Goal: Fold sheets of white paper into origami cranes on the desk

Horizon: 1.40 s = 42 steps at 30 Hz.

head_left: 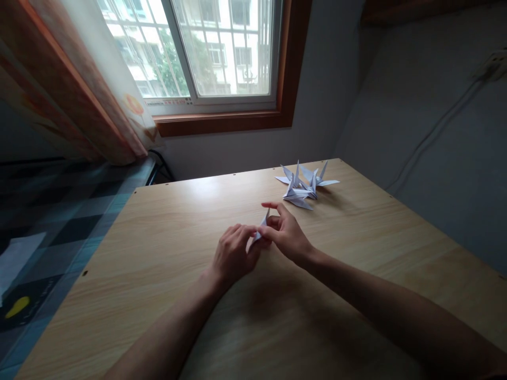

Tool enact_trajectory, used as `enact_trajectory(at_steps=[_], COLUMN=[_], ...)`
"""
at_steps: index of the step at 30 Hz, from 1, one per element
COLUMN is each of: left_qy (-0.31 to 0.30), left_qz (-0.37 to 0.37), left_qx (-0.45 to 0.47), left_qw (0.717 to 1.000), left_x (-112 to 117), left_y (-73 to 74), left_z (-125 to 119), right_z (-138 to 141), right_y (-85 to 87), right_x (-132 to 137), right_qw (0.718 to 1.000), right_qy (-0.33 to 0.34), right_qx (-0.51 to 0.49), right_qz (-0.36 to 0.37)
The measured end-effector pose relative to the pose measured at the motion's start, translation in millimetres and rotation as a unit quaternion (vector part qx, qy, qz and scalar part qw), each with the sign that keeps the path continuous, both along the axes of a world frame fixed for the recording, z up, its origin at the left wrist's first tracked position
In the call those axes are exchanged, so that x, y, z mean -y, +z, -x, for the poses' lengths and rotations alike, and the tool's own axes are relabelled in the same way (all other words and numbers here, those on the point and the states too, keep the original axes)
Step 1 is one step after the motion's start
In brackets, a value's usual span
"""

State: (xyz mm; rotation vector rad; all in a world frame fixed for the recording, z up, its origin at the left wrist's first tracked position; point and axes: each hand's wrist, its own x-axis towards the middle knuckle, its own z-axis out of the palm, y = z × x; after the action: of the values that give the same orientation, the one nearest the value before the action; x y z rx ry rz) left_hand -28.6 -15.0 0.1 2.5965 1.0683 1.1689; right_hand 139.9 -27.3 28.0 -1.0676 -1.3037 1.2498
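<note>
Both my hands meet over the middle of a wooden table [158,248], pinching a small folded piece of white paper [263,224]. My left hand [233,256] is closed on its lower end. My right hand [285,232] grips it from the right, index finger stretched above the paper's pointed tip. Most of the paper is hidden between my fingers. A short way beyond my right hand, a small pile of finished white paper cranes [304,186] lies on the table.
A window [198,47] with a wooden frame is behind the table, with an orange curtain [79,95] to its left. A checked bed cover [59,211] lies left of the table. A cable [431,132] runs down the right wall.
</note>
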Motion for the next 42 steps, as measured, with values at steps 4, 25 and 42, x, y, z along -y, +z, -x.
enact_trajectory(at_steps=[4, 25, 42], left_qy=[0.011, -0.027, -0.072], left_qz=[0.184, 0.036, 0.019], left_qx=[0.209, -0.132, -0.162], left_qw=[0.96, 0.99, 0.984], left_x=[-3.1, -5.2, -10.6], left_y=[-5.6, -7.4, -9.8], left_z=[-2.3, -5.0, 2.2], right_z=[-8.1, -45.8, -83.8], right_y=[0.4, -17.0, -23.2], right_x=[2.4, -32.6, -8.6], right_qw=[0.988, 0.917, 0.883], right_qy=[-0.128, 0.006, 0.107], right_qx=[0.014, 0.393, 0.407], right_qz=[-0.079, -0.067, -0.208])
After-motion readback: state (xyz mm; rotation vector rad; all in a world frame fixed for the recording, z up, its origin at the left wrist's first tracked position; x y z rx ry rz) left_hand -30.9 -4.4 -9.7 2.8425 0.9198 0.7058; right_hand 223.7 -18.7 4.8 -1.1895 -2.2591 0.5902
